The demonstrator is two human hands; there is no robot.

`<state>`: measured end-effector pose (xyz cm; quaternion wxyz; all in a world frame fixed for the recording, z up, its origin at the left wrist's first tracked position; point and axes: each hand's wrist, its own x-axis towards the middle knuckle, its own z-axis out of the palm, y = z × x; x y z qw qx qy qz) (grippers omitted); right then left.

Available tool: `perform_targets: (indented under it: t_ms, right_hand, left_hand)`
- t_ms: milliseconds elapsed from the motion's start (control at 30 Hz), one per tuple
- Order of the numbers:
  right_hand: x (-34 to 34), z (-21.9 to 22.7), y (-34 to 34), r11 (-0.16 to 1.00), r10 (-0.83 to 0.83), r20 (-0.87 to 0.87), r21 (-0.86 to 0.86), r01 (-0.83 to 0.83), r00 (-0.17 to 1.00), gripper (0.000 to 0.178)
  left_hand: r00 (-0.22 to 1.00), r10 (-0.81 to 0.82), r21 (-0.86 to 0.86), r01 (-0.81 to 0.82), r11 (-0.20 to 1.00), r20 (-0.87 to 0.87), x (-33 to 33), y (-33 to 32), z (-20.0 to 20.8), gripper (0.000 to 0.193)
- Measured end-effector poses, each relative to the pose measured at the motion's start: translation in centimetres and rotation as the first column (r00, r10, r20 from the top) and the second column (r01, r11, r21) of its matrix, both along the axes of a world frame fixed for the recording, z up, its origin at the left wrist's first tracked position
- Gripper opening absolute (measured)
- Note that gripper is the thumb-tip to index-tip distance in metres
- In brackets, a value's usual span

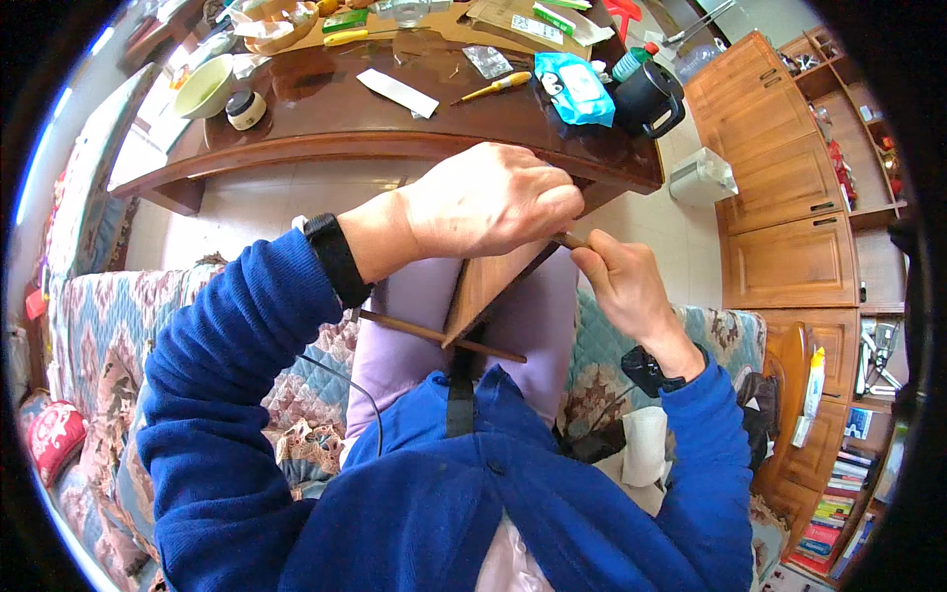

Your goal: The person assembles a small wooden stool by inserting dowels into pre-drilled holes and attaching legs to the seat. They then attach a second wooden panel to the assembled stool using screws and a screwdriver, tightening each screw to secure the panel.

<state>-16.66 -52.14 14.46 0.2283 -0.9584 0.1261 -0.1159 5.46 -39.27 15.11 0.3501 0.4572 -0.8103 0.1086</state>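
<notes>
Over purple trousers (395, 363), flat wooden board (490, 288), slender rod (406, 327)

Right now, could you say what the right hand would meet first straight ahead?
Past the wooden piece it touches, the right hand would probably meet the left hand, though depth is unclear.

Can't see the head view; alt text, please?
A bare right hand pinches a thin brown wooden rod beside the curled left hand, whose grip is hidden, at the far end of a flat brown wooden board. Another slim brown wooden rod crosses the board's near end; a dark-brown wooden table stands beyond.
</notes>
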Motion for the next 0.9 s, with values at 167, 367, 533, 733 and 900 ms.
perform_targets:
  t_ms: [167, 367, 533, 733, 900]
  right_hand:
    - [0.0, 0.3, -0.2, 0.997, -0.031, -0.029, -0.07, 0.029, 0.999, 0.027]
    - [-0.5, 1.7, -0.7, 0.99, 0.052, -0.049, 0.135, -0.045, 0.997, 0.014]
    - [-0.3, 2.1, -0.9, 0.984, 0.095, -0.035, 0.152, -0.089, 0.995, 0.014]
    - [-0.4, 2.2, -2.1, 0.963, 0.093, -0.137, 0.265, -0.054, 0.986, 0.016]
    - [-2.3, 0.4, -3.7, 0.948, -0.005, 0.037, 0.319, -0.007, 0.999, 0.033]
  left_hand:
    - [0.992, 0.084, 0.015, -0.083, 0.996, -0.099, -0.8, -0.1, 0.0, 0.018]
    - [0.935, 0.202, 0.156, -0.162, 0.974, -0.292, -1.6, 0.8, 0.0, 0.02]
    - [0.871, 0.255, 0.242, -0.164, 0.956, -0.419, -1.7, 1.1, -0.3, 0.019]
    - [0.966, 0.187, -0.04, -0.197, 0.98, -0.176, 0.5, 2.7, 0.2, 0.007]
    - [0.589, 0.543, 0.271, -0.489, 0.829, -0.598, 6.7, 6.6, -0.4, 0.015]
